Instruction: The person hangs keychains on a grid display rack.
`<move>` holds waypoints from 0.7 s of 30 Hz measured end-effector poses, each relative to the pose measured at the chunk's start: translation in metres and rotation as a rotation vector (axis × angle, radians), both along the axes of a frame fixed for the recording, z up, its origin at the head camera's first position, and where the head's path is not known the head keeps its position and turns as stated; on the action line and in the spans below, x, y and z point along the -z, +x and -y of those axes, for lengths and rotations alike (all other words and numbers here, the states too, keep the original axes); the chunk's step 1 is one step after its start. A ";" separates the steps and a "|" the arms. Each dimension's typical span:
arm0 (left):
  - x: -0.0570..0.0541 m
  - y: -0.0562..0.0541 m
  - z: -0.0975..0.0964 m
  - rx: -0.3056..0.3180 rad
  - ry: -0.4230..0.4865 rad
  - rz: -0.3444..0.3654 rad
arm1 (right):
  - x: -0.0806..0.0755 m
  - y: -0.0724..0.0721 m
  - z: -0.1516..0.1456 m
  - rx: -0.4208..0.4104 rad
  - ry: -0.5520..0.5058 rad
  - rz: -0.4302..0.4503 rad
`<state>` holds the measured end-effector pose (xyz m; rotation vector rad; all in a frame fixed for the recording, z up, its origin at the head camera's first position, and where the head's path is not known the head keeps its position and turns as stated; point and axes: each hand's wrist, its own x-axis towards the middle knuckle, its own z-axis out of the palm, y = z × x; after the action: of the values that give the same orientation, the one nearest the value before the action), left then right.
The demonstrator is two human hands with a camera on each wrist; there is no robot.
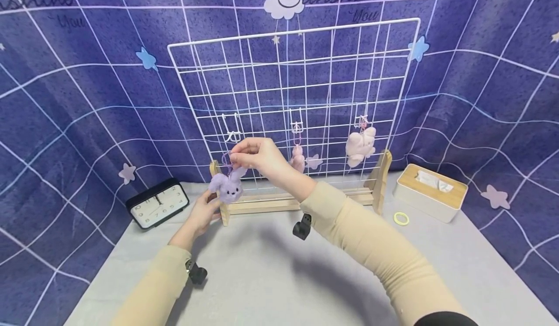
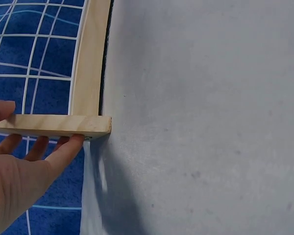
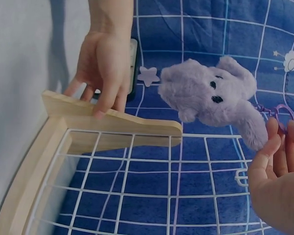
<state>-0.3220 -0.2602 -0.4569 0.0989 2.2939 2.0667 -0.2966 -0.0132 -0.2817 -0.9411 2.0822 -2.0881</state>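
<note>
My right hand (image 1: 268,161) pinches the purple ring (image 3: 282,108) of a lilac plush bunny keychain (image 1: 229,190). The bunny hangs below the fingers, in front of the left end of a white wire grid rack (image 1: 257,91). Just above it, an empty white hook (image 1: 232,134) sits on the grid. With thumb on one face and fingers on the other, my left hand (image 1: 203,214) grips the wooden side foot (image 2: 59,125) of the rack. In the right wrist view the bunny's face (image 3: 215,93) lies sideways, and part of my right hand is cut off.
A pink plush keychain (image 1: 298,158) hangs mid-grid, partly behind my right hand, and a pale pink plush (image 1: 360,146) hangs on the right. Left stands a black-framed clock (image 1: 157,203). A wood-topped tissue box (image 1: 430,192) and a yellow-green ring (image 1: 401,219) lie right.
</note>
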 end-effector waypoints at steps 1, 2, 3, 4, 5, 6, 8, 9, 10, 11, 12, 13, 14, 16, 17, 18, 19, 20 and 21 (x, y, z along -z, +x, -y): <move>0.000 0.000 0.000 0.002 0.000 0.001 | -0.001 -0.001 0.001 0.011 -0.007 0.005; 0.000 0.000 0.000 0.002 -0.005 0.002 | -0.002 -0.001 0.001 0.020 -0.018 0.012; 0.000 0.000 0.000 0.003 -0.008 0.002 | -0.003 -0.002 0.002 0.028 -0.028 0.019; 0.000 -0.001 0.000 0.005 -0.008 0.003 | -0.004 -0.003 0.003 0.035 -0.038 0.026; 0.000 -0.001 0.000 0.005 -0.008 0.004 | -0.004 -0.004 0.004 0.041 -0.047 0.030; 0.001 -0.001 0.000 0.008 -0.012 0.003 | -0.005 -0.004 0.005 0.045 -0.054 0.032; 0.001 -0.002 0.000 0.011 -0.006 0.003 | -0.006 -0.005 0.007 0.054 -0.067 0.035; 0.002 -0.002 0.000 0.012 0.000 0.003 | -0.007 -0.006 0.008 0.056 -0.073 0.036; 0.002 -0.002 0.000 0.014 0.002 0.003 | -0.007 -0.006 0.009 0.060 -0.077 0.035; 0.002 -0.003 -0.001 0.015 0.005 0.004 | -0.008 -0.006 0.010 0.062 -0.082 0.036; 0.002 -0.003 -0.001 0.017 0.010 0.005 | -0.008 -0.006 0.011 0.066 -0.086 0.039; 0.002 -0.003 0.000 0.018 0.015 0.007 | -0.009 -0.006 0.011 0.068 -0.092 0.043; 0.002 -0.003 0.000 0.019 0.018 0.008 | -0.010 -0.006 0.012 0.069 -0.098 0.046; 0.002 -0.004 0.001 0.019 0.022 0.013 | -0.011 -0.006 0.014 0.073 -0.107 0.054; 0.001 -0.004 0.001 0.021 0.023 0.014 | -0.012 -0.006 0.014 0.074 -0.113 0.060; 0.001 -0.004 0.002 0.023 0.022 0.016 | -0.012 -0.007 0.015 0.077 -0.116 0.063; 0.001 -0.004 0.002 0.026 0.019 0.015 | -0.012 -0.007 0.015 0.079 -0.119 0.067; 0.000 -0.003 0.002 0.030 0.018 0.012 | -0.012 -0.008 0.016 0.082 -0.120 0.071; 0.000 -0.002 0.002 0.034 0.015 0.008 | -0.012 -0.009 0.016 0.086 -0.120 0.077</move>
<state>-0.3245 -0.2621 -0.4565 0.1299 2.2566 2.0641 -0.3051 -0.0294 -0.2695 -0.7831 2.0146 -2.2760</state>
